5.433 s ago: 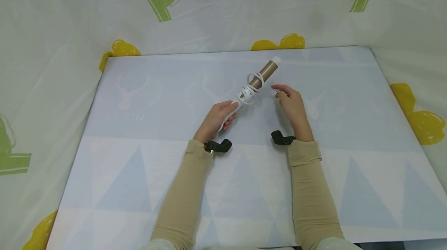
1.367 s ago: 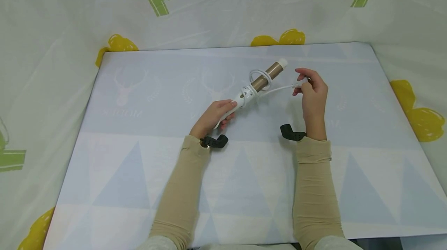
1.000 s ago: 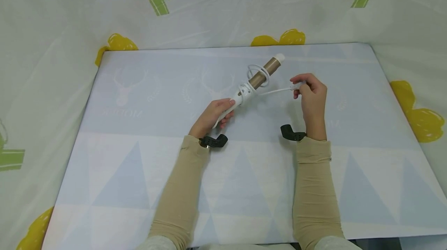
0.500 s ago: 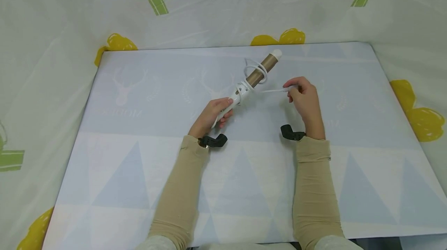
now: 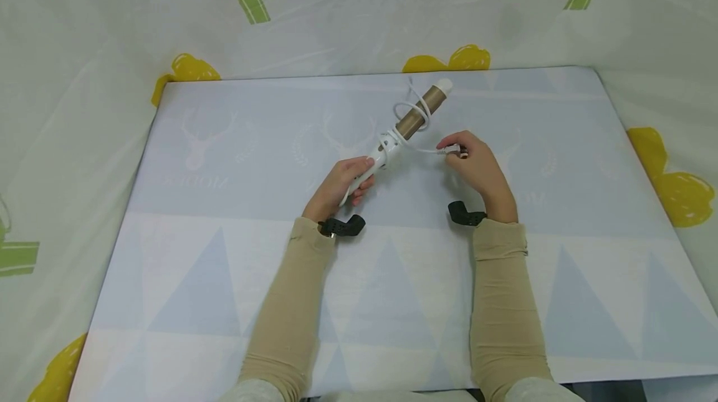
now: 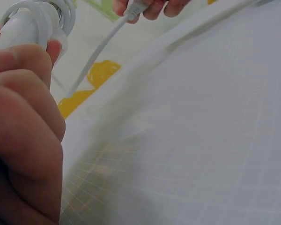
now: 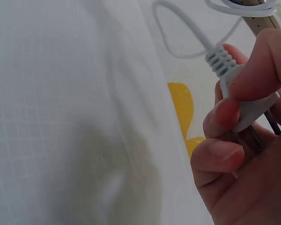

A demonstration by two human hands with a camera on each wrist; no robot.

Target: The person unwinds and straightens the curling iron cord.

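Note:
My left hand [image 5: 338,185] grips the white handle of a curling iron [image 5: 422,114], which has a gold barrel and a white tip. It is held at a slant above the table, tip pointing to the far right. A white cord [image 6: 99,50] winds loosely around the barrel and the top of the handle. Between thumb and fingers, my right hand [image 5: 478,168] pinches the plug [image 7: 247,104] at the cord's end; its two metal prongs point back toward the palm. A length of cord runs from the plug to the iron. The left fingers cover the lower handle.
Beneath both hands lies a table [image 5: 392,302] with a pale blue and white patterned cover. A pale curtain [image 5: 348,15] with green and yellow plant prints hangs behind its far edge and along the sides. Each wrist wears a black camera mount [image 5: 343,225].
Over the last second, my right hand has moved left and slightly nearer with the plug, toward the iron. The cord loops at the barrel have shifted, and the iron's tip has swung slightly left.

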